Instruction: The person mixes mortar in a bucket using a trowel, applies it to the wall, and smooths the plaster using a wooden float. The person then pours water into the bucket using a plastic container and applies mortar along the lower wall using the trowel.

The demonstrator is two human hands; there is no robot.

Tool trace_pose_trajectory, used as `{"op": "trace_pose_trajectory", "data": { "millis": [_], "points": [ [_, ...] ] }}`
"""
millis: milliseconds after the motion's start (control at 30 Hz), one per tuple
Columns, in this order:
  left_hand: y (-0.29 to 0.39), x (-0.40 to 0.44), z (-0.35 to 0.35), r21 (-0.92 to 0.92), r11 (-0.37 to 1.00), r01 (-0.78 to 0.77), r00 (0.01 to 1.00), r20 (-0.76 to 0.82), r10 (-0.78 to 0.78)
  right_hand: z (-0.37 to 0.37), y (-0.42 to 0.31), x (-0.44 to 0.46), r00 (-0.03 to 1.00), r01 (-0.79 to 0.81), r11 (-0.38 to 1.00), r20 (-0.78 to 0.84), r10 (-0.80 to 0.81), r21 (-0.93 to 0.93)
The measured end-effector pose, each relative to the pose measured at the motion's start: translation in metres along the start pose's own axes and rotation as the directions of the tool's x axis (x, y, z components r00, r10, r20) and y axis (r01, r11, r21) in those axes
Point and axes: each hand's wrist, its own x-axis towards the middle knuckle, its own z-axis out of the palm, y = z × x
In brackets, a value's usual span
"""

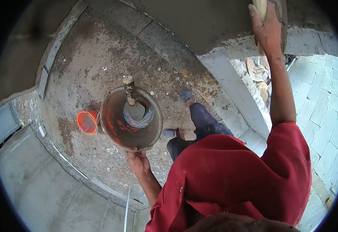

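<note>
My left hand [139, 162] grips the lower rim of a large mortar-stained bucket [115, 125], its fingers closed at the edge. Inside the bucket lies a tool with a crusted handle [129, 91]; its lower part is hard to make out. At the upper right, my right hand [268, 33] is wrapped round a pale wooden handle [260, 8] of a tool held against the grey plastered surface [215, 23]. The top of that tool is cut off by the frame.
A small orange bucket [87, 122] stands left of the large one. Rough ground [84, 58] with scattered debris lies below. A concrete ledge [234, 85] runs diagonally towards my right arm. Pale paving [323, 104] shows at the right, and a grey slab [49, 185] at the lower left.
</note>
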Motion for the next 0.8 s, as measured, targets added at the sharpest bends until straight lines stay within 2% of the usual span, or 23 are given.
{"op": "trace_pose_trajectory", "data": {
  "millis": [67, 133, 167, 200, 267, 300, 367, 400, 433, 467, 533, 567, 600, 633, 700, 733, 767, 800],
  "points": [
    [0.014, -0.018, -0.014, -0.039, 0.999, -0.030, 0.997, -0.067, 0.028, -0.073, -0.063, 0.050, 0.938, 0.171, 0.958, -0.337, -0.086, 0.232],
    [0.023, -0.032, -0.010, -0.120, 0.989, -0.083, 0.990, -0.119, 0.069, -0.116, -0.103, 0.079, 0.917, 0.184, 0.864, -0.399, 0.021, 0.469],
    [-0.020, -0.047, -0.002, -0.152, 0.979, -0.133, 0.984, -0.139, 0.112, -0.131, -0.089, 0.077, 0.962, 0.225, 0.668, -0.269, -0.039, 0.709],
    [-0.004, -0.055, 0.001, -0.200, 0.970, -0.139, 0.981, -0.162, 0.108, -0.144, -0.075, 0.074, 0.986, 0.162, 0.423, -0.133, -0.098, 0.892],
    [-0.007, -0.057, -0.021, -0.279, 0.946, -0.164, 0.973, -0.202, 0.109, -0.097, -0.091, 0.075, 0.961, 0.233, 0.630, -0.273, -0.034, 0.741],
    [-0.007, -0.057, -0.033, -0.317, 0.934, -0.166, 0.972, -0.213, 0.100, -0.072, -0.112, 0.061, 0.958, 0.227, 0.591, -0.288, 0.010, 0.774],
    [-0.001, -0.056, -0.043, -0.363, 0.912, -0.189, 0.967, -0.230, 0.110, 0.019, -0.100, 0.026, 0.933, 0.315, 0.799, -0.320, -0.163, 0.513],
    [-0.014, -0.060, -0.047, -0.358, 0.907, -0.222, 0.960, -0.244, 0.138, 0.037, -0.088, -0.004, 0.983, 0.068, 0.875, 0.119, -0.142, 0.480],
    [-0.008, -0.064, -0.053, -0.367, 0.899, -0.238, 0.955, -0.259, 0.147, 0.048, -0.088, -0.016, 0.928, 0.027, 0.931, 0.338, -0.159, 0.363],
    [0.000, -0.067, -0.059, -0.357, 0.899, -0.254, 0.949, -0.273, 0.160, 0.070, -0.080, -0.032, 0.889, -0.020, 0.945, 0.437, -0.132, 0.327],
    [0.017, -0.071, -0.068, -0.352, 0.896, -0.270, 0.939, -0.303, 0.164, 0.115, -0.046, -0.059, 0.969, 0.200, 0.939, 0.085, -0.231, 0.280],
    [0.026, -0.069, -0.073, -0.338, 0.902, -0.266, 0.917, -0.378, 0.129, 0.096, -0.050, -0.046, 0.987, 0.128, 0.929, 0.046, -0.153, 0.349],
    [0.035, -0.066, -0.078, -0.304, 0.904, -0.300, 0.906, -0.387, 0.170, 0.049, -0.070, -0.038, 0.976, -0.126, 0.857, 0.217, 0.017, 0.499],
    [0.027, -0.066, -0.082, -0.257, 0.907, -0.333, 0.893, -0.395, 0.216, -0.003, -0.093, -0.030, 0.908, -0.386, 0.721, 0.375, 0.187, 0.576],
    [0.042, -0.059, -0.096, -0.208, 0.918, -0.336, 0.890, -0.388, 0.238, -0.036, -0.091, 0.002, 0.965, -0.243, 0.734, 0.237, 0.115, 0.634],
    [0.052, -0.048, -0.102, -0.217, 0.922, -0.321, 0.901, -0.371, 0.227, -0.056, -0.096, 0.023, 0.973, -0.198, 0.785, 0.213, 0.086, 0.588],
    [0.057, -0.038, -0.104, -0.226, 0.923, -0.310, 0.909, -0.353, 0.219, -0.064, -0.090, 0.043, 0.993, -0.084, 0.829, 0.113, 0.026, 0.553],
    [0.059, -0.029, -0.102, -0.225, 0.926, -0.304, 0.912, -0.348, 0.216, -0.065, -0.079, 0.067, 0.999, -0.004, 0.911, 0.031, -0.010, 0.413]
  ]
}}
